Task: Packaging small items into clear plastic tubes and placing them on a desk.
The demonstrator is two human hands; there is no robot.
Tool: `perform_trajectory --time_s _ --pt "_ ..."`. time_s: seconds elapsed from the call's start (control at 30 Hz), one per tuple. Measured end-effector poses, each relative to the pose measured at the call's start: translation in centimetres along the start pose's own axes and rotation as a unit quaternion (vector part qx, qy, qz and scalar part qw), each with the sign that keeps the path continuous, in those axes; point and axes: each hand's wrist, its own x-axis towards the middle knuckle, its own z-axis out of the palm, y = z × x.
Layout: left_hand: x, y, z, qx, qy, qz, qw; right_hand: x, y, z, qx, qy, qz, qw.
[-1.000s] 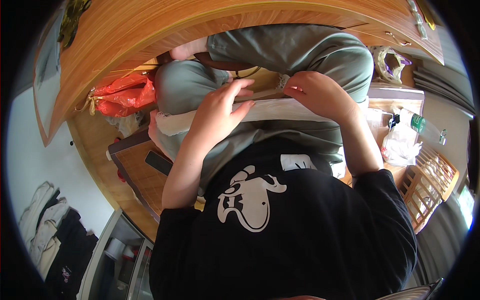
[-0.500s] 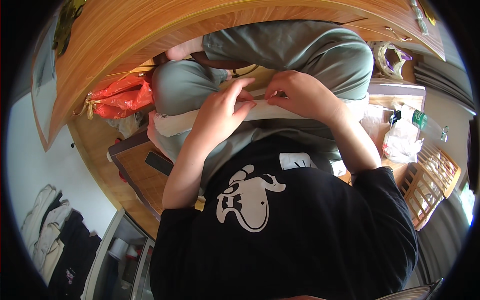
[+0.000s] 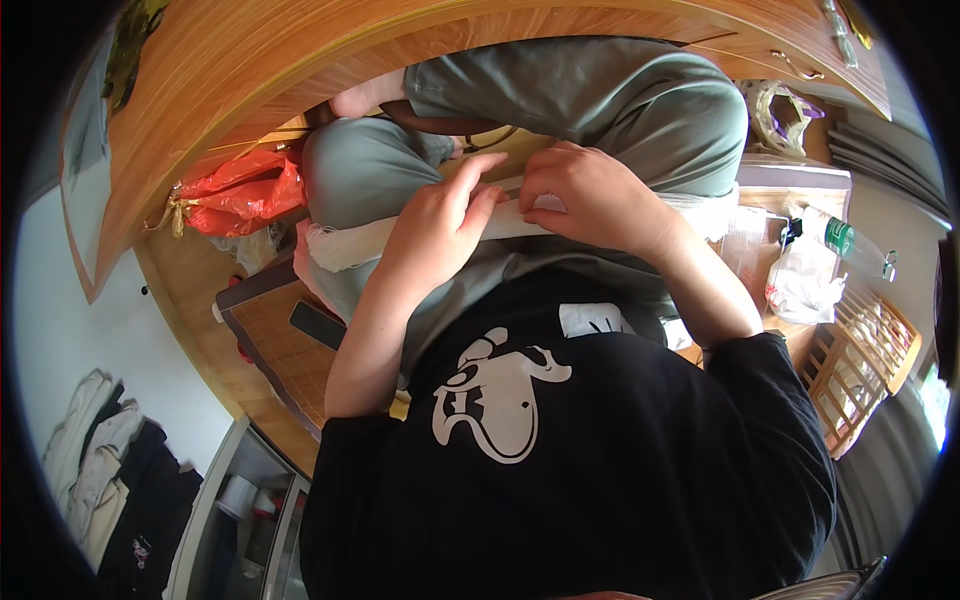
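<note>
A long strip of white cloth [image 3: 355,243] lies across my lap, over grey-green trousers. My left hand [image 3: 440,225] rests flat on the strip with fingers stretched toward the middle. My right hand [image 3: 590,195] is curled over the strip just right of the left, fingertips pinching the cloth. The two hands almost touch. The part of the strip under the hands is hidden.
A red plastic bag [image 3: 240,195] lies on the wooden floor at left. A dark phone [image 3: 316,324] sits on a woven mat [image 3: 275,350]. At right are a white bag [image 3: 800,285], a plastic bottle [image 3: 850,245] and a wooden rack [image 3: 865,370].
My right hand has slid left along the white strip toward my left hand. The left hand's fingers have stretched out over the cloth.
</note>
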Motion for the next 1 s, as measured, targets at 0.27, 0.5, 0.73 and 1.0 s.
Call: perform_trajectory --time_s 0.27,0.5,0.73,1.0 --pt "-0.2 0.0 -0.5 -0.017 0.006 -0.009 1.0 0.1 -1.3 -1.1 0.096 0.015 0.058 0.994" --pt "-0.2 0.7 -1.5 -0.065 0.031 0.046 0.996 0.0 -2.1 -2.4 0.143 0.029 0.043 0.988" --pt "-0.2 0.5 -1.1 -0.027 0.043 0.123 0.991 0.0 -1.7 -2.1 0.132 0.043 0.043 0.989" --pt "-0.1 1.0 -0.5 -0.036 0.048 0.096 0.994 0.4 -1.9 -2.1 0.158 0.047 0.057 0.985"
